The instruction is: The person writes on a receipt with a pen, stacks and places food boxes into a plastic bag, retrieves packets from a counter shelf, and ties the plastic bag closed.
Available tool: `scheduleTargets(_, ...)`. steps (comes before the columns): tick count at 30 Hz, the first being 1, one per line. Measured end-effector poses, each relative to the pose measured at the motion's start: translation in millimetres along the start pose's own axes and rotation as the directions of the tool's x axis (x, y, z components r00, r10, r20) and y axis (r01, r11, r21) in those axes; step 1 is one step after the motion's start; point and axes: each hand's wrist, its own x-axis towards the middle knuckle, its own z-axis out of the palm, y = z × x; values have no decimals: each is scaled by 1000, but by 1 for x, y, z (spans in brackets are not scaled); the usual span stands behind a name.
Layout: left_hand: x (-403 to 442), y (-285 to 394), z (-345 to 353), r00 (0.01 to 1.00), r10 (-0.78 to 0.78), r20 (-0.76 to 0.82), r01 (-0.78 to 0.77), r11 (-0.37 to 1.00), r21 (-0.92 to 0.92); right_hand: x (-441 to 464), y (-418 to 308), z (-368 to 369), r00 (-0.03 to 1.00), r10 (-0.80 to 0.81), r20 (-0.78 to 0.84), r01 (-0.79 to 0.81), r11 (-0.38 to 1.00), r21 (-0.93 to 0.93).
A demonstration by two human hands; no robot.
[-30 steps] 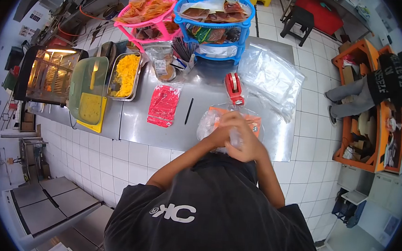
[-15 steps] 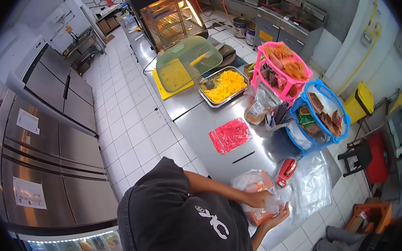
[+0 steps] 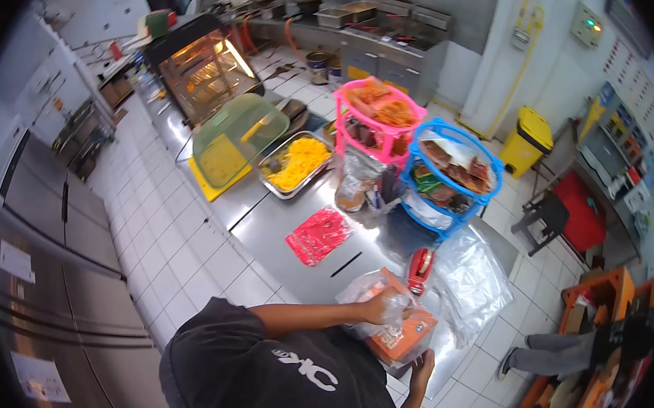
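An orange box lies at the table's near edge inside a clear plastic bag. My left hand reaches across from the left and is closed on bunched plastic of the bag above the box. Beside the box's near right corner is my right hand, its fingers stretched upward and close to the bag; whether they touch it is unclear. A red tape dispenser rests just beyond the box. To its right lie flat clear plastic bags.
On the steel table are a red plastic packet, a tray of yellow shredded food, a pink basket and a blue basket. A lit display warmer stands farther back. Another person's legs show at right.
The orange box has turned and shows more of its top. My left hand has shifted onto the plastic over the box, and my right hand has drawn down to its near corner. The camera view has swung.
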Motion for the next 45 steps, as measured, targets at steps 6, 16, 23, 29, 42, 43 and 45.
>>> scheduleTargets(6, 36, 106, -61, 886, 228, 404, -208, 974, -95, 84, -176, 120, 820, -105, 562, 299, 917, -264)
scheduleTargets(16, 41, 93, -121, 996, -51, 72, 46, 996, 75, 132, -177, 265, 454, -117, 883, 549, 817, -174)
scheduleTargets(23, 25, 111, -132, 984, -146, -100, 166, 958, 232, -35, -82, 263, 765, -427, 482, 452, 889, 69)
scheduleTargets(29, -12, 130, -167, 944, -135, -301, 263, 859, 439, -142, -94, 294, -353, 93, 931, 494, 864, 101)
scheduleTargets(42, -73, 100, -189, 994, 99, -44, -58, 828, 557, 57, -222, 476, -362, 56, 931, 609, 770, 190)
scheduleTargets(43, -76, 103, -191, 997, 68, -20, -44, 815, 578, 43, -205, 476, -402, 151, 903, 533, 841, 97)
scheduleTargets(45, -83, 100, -194, 999, 47, -9, -32, 802, 597, 36, -194, 473, -366, 50, 929, 511, 845, 156)
